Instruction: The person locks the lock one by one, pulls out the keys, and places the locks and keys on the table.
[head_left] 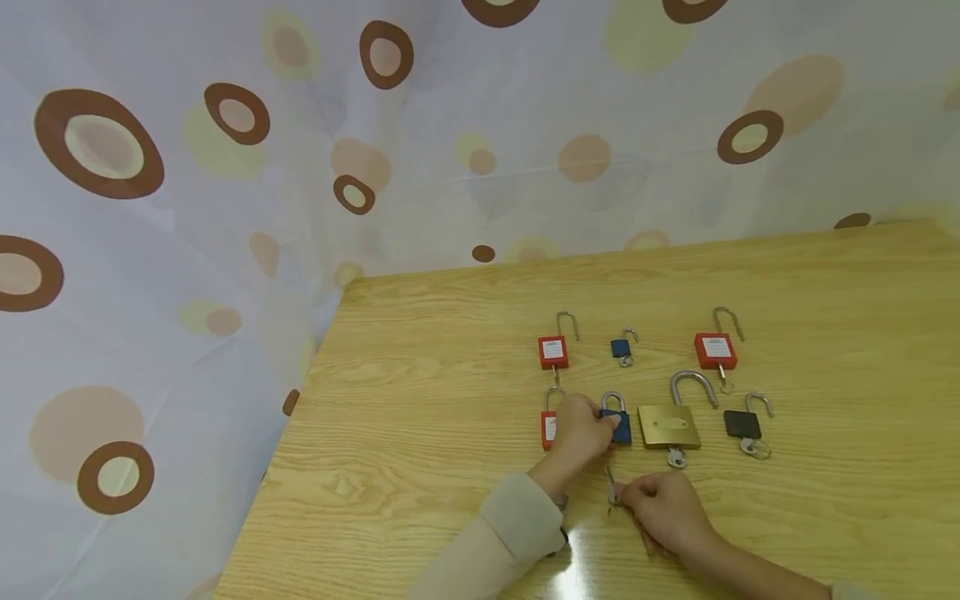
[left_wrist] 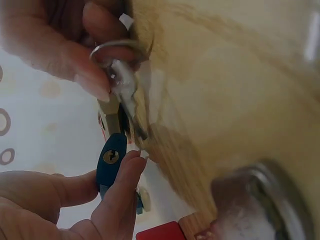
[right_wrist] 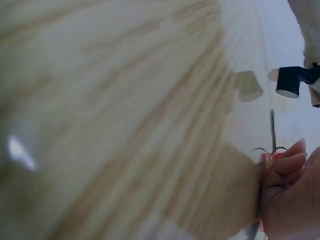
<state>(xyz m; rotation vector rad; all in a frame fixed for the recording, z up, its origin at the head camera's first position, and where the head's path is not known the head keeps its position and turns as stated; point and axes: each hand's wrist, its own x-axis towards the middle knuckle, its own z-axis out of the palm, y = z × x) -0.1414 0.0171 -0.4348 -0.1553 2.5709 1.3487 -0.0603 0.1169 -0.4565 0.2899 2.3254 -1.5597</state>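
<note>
In the head view my left hand (head_left: 577, 435) pinches a blue padlock (head_left: 622, 428) between thumb and fingers, its shackle pointing away from me. The left wrist view shows the brass keyhole (left_wrist: 110, 156) on its end face. Closer to me, my right hand (head_left: 669, 510) pinches a small silver key (head_left: 612, 493) on a ring. The key's blade (left_wrist: 131, 107) points toward the padlock, and a gap separates its tip from the keyhole. Partly behind my left hand lies a red padlock (head_left: 550, 428). In the right wrist view the key (right_wrist: 273, 127) projects past my fingertips.
To the right lie a large brass padlock (head_left: 669, 427) and a black padlock (head_left: 742, 424), keys in both. Farther back are a red padlock (head_left: 553, 353), a small blue padlock (head_left: 620, 348) and another red one (head_left: 716, 351). These five have raised shackles. A patterned curtain (head_left: 450, 167) borders the wooden table (head_left: 420, 400).
</note>
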